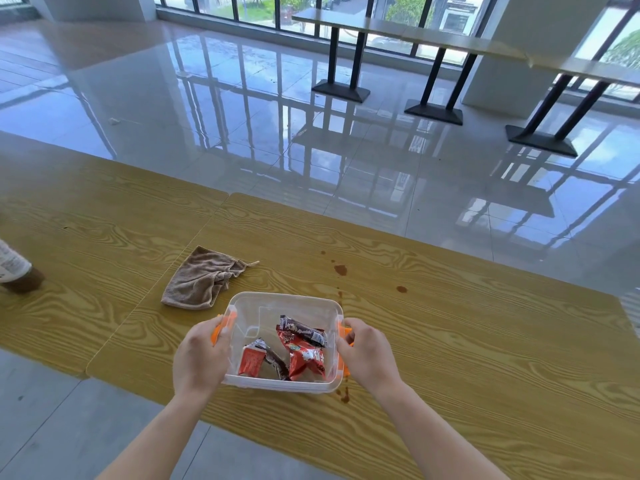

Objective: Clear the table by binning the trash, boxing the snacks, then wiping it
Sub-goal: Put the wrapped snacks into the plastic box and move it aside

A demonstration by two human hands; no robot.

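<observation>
A clear plastic box [263,301] with orange side clips stands on the wooden table [467,334] near its front edge. Several red and brown snack packets [298,348] lie inside it. My left hand [199,358] grips the box's left side over the orange clip. Opposite it, my right hand [367,355] grips the right side at the other clip. A brown cloth [201,280] lies crumpled on the table just behind and left of the box. Brown spill spots [341,269] dot the table behind the box and by its front right corner.
A bottle with a white label [15,271] stands at the far left edge of the view. Beyond the table lies glossy tiled floor, with long tables on black pedestal legs [433,109] by the windows.
</observation>
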